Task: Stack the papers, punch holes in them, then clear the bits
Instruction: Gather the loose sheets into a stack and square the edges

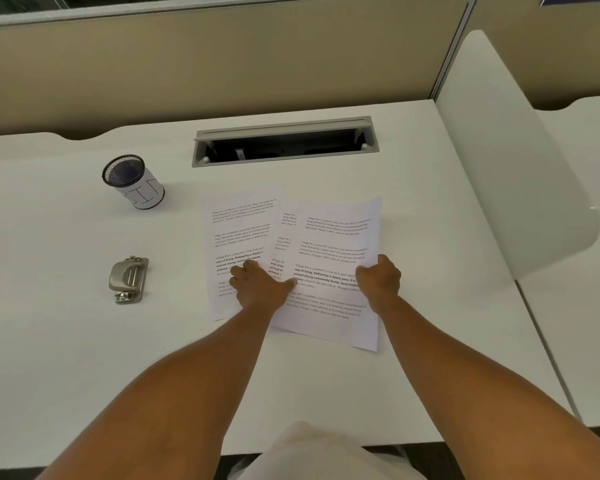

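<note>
Mid-frame, fanned papers (329,271) are pressed flat by left hand (261,286); right edge is gripped by curled right hand (379,279). Long axes run away from the viewer. Left: hole punch (129,279), then mesh cup (134,181).

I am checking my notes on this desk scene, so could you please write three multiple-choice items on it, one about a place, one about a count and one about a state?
1. Where is the hole punch relative to the papers?
A. To their left
B. On top of them
C. To their right

2. How many printed sheets show?
A. One
B. At least three
C. None

3. How do the papers lie?
A. Squared in one stack
B. Fanned, overlapping
C. Crumpled

Answers:
1 A, it sits on bare desk near the mesh cup.
2 B, three text columns peek out.
3 B, edges splay under the left hand and right hand.
</note>
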